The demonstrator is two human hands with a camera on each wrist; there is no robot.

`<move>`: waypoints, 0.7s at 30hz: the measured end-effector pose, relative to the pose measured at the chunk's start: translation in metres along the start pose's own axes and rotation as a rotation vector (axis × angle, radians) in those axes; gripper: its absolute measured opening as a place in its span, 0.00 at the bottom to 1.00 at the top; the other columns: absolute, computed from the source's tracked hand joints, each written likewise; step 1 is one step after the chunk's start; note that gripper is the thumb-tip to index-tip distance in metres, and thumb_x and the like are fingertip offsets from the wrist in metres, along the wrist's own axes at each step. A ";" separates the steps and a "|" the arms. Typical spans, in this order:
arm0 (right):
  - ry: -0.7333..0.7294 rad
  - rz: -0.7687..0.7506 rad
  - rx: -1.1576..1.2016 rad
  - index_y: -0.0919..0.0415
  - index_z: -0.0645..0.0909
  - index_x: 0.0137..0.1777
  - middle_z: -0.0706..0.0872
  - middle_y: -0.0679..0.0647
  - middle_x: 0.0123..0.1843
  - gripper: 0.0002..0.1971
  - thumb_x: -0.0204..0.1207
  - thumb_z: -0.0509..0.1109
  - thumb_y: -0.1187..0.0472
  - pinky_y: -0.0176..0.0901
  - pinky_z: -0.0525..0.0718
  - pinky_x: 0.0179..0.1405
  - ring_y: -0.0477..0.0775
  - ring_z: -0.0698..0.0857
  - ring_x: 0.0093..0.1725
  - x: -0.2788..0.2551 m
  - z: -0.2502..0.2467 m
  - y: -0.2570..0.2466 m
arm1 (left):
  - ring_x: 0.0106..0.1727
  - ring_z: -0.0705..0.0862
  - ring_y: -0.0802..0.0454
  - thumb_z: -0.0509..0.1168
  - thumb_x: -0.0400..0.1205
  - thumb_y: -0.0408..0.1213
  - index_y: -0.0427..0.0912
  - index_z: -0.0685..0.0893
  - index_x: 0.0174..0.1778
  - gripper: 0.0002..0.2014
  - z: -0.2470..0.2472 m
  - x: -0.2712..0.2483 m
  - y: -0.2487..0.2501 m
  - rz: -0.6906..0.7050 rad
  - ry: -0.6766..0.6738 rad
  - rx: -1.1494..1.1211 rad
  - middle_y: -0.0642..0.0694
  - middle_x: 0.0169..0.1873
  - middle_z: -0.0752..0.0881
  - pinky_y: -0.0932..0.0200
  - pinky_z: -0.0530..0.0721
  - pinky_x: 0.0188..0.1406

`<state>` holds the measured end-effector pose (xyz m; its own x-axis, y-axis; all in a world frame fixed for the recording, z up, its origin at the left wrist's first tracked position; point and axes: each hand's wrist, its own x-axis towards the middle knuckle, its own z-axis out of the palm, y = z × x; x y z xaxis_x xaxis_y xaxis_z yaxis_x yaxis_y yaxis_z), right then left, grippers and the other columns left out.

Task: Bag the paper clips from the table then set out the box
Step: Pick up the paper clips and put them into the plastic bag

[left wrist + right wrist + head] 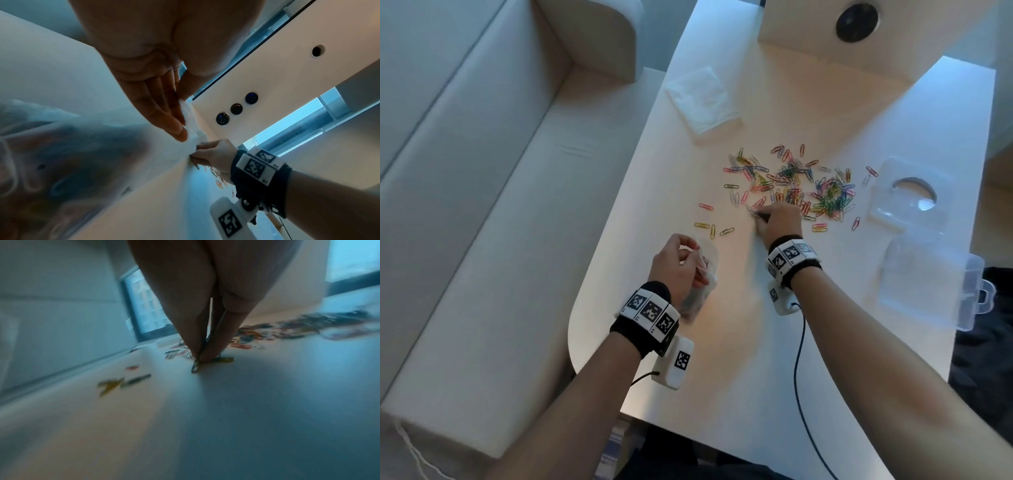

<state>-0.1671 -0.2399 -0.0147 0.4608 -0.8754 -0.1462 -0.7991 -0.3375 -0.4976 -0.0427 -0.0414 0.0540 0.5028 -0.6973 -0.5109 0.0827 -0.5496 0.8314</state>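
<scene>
Right hand [780,221] is down on the table [739,342] at the near edge of the paper clip pile [796,186], thumb and fingertips [203,353] pinched narrow on a dark clip [195,367] whose lower end touches the surface. Left hand [678,263] is near the table's left edge, fingers and thumb curled on the mouth of a clear plastic bag [700,284]; bag contents blurred, can't tell. A few stray clips [714,228] lie between the hands. Clear box [928,284] sits at the right edge, overhanging it slightly, its clear lid [909,195] flat just beyond it. White tissue stack [702,102] sits toward the far left edge.
</scene>
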 end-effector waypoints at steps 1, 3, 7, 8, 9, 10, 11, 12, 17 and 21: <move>-0.009 0.101 0.064 0.63 0.91 0.53 0.92 0.58 0.50 0.09 0.75 0.74 0.62 0.36 0.79 0.59 0.56 0.88 0.51 -0.002 -0.006 0.005 | 0.31 0.89 0.46 0.61 0.88 0.33 0.42 0.78 0.52 0.01 0.002 0.000 0.001 -0.002 -0.005 0.003 0.40 0.38 0.90 0.52 0.92 0.37; -0.032 0.371 0.344 0.62 0.91 0.53 0.92 0.53 0.49 0.11 0.72 0.78 0.61 0.35 0.81 0.60 0.50 0.88 0.50 -0.008 -0.016 0.015 | 0.31 0.89 0.44 0.61 0.88 0.33 0.41 0.78 0.52 0.01 0.007 0.000 0.004 0.001 -0.015 0.011 0.39 0.38 0.90 0.51 0.92 0.38; -0.153 0.642 1.301 0.72 0.85 0.51 0.91 0.61 0.45 0.07 0.73 0.73 0.76 0.37 0.90 0.47 0.55 0.90 0.46 -0.039 -0.036 0.011 | 0.31 0.88 0.40 0.61 0.88 0.32 0.38 0.78 0.54 0.02 0.017 -0.001 0.012 0.009 -0.037 0.026 0.37 0.39 0.90 0.51 0.91 0.35; -0.212 0.628 1.406 0.73 0.84 0.52 0.91 0.61 0.45 0.08 0.75 0.70 0.77 0.36 0.89 0.45 0.54 0.90 0.45 -0.047 -0.040 0.007 | 0.30 0.88 0.40 0.61 0.88 0.32 0.38 0.78 0.53 0.02 0.020 -0.001 0.014 0.011 -0.042 0.025 0.36 0.39 0.90 0.52 0.90 0.34; -0.276 0.595 1.479 0.73 0.84 0.54 0.90 0.60 0.45 0.08 0.76 0.67 0.77 0.35 0.89 0.45 0.52 0.90 0.45 -0.054 -0.043 0.003 | 0.29 0.87 0.41 0.61 0.88 0.31 0.38 0.78 0.53 0.02 0.023 -0.001 0.015 0.017 -0.046 0.025 0.35 0.39 0.89 0.52 0.90 0.32; -0.338 0.561 1.534 0.72 0.83 0.55 0.90 0.60 0.46 0.09 0.77 0.66 0.76 0.34 0.88 0.45 0.52 0.90 0.46 -0.061 -0.047 -0.003 | 0.28 0.87 0.42 0.61 0.88 0.31 0.39 0.77 0.52 0.01 0.026 -0.001 0.017 0.025 -0.048 0.024 0.34 0.38 0.89 0.54 0.90 0.30; -0.392 0.531 1.560 0.72 0.83 0.56 0.90 0.59 0.47 0.10 0.77 0.65 0.76 0.34 0.88 0.46 0.51 0.90 0.47 -0.066 -0.048 -0.008 | 0.28 0.86 0.43 0.61 0.87 0.31 0.39 0.77 0.51 0.01 0.029 0.000 0.018 0.033 -0.049 0.025 0.34 0.38 0.89 0.56 0.89 0.29; -0.437 0.498 1.549 0.73 0.83 0.56 0.90 0.59 0.47 0.10 0.77 0.65 0.76 0.35 0.88 0.47 0.51 0.90 0.47 -0.072 -0.048 -0.013 | 0.27 0.86 0.44 0.61 0.87 0.30 0.39 0.77 0.51 0.02 0.032 0.000 0.019 0.039 -0.051 0.023 0.33 0.37 0.89 0.57 0.89 0.28; -0.436 0.302 1.040 0.69 0.88 0.51 0.91 0.62 0.45 0.08 0.72 0.76 0.71 0.45 0.89 0.53 0.53 0.91 0.45 -0.081 -0.050 -0.025 | 0.29 0.88 0.40 0.60 0.87 0.29 0.39 0.78 0.51 0.02 0.044 0.004 0.026 0.065 -0.072 0.027 0.31 0.37 0.90 0.48 0.91 0.32; -0.349 0.141 0.445 0.60 0.91 0.49 0.93 0.55 0.45 0.08 0.71 0.79 0.61 0.44 0.89 0.55 0.48 0.91 0.44 -0.079 -0.062 -0.025 | 0.31 0.88 0.38 0.61 0.87 0.30 0.37 0.78 0.53 0.02 0.054 0.006 0.030 0.078 -0.103 0.042 0.31 0.37 0.90 0.40 0.91 0.37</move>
<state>-0.2073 -0.1840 0.0626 0.5223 -0.7099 -0.4725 -0.6573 0.0177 -0.7534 -0.0840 -0.0869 0.0638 0.4155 -0.7810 -0.4663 0.0095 -0.5089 0.8608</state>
